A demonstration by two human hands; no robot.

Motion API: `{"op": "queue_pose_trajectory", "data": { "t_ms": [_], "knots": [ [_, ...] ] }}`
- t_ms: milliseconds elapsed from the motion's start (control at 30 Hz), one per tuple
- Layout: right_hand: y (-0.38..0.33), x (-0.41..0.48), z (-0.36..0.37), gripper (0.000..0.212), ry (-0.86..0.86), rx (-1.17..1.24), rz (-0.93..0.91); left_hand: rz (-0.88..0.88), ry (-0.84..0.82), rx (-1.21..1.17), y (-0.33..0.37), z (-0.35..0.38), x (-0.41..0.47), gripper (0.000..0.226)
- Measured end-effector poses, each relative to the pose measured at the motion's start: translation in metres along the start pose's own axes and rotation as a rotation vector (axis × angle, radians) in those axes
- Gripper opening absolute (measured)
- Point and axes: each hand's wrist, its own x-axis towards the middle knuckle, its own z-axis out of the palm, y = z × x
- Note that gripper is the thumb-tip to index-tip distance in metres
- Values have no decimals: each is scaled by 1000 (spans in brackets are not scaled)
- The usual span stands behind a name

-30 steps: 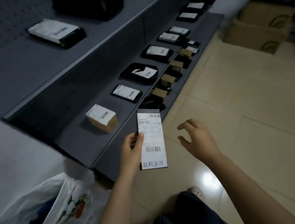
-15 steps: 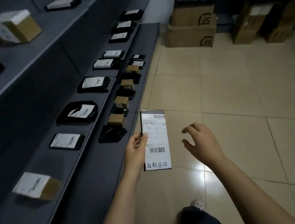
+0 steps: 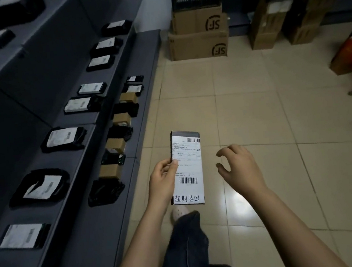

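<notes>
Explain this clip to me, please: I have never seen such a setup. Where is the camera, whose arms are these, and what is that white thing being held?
There is no machine here: a person wears one wide-angle camera on the head, so the single picture looks forward and down at their own arms. The left hand pinches a slim box by its edge, thumb on its white shipping label with barcodes and handwriting at the bottom. The right hand hovers beside it, fingers loosely curled, holding nothing. On the left run grey shelves bearing labelled black bags and small brown boxes. Ahead, on the tiled floor, stand stacked cardboard cartons.
</notes>
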Motion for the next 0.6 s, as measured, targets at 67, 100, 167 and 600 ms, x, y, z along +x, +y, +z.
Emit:
{"op": "queue_pose_trajectory", "data": {
  "t_ms": [67,100,167,600],
  "knots": [
    [15,28,0,22,6,-9,17,-5,-14,11,10,18,32,23],
    [22,44,0,21,6,-17,28,-5,-21,9,16,28,51,23],
    [36,80,0,21,11,-35,51,-2,-44,3,29,48,90,23],
    [108,383,-43,20,160,-114,178,43,-198,-85,191,184,382,23]
  ]
}}
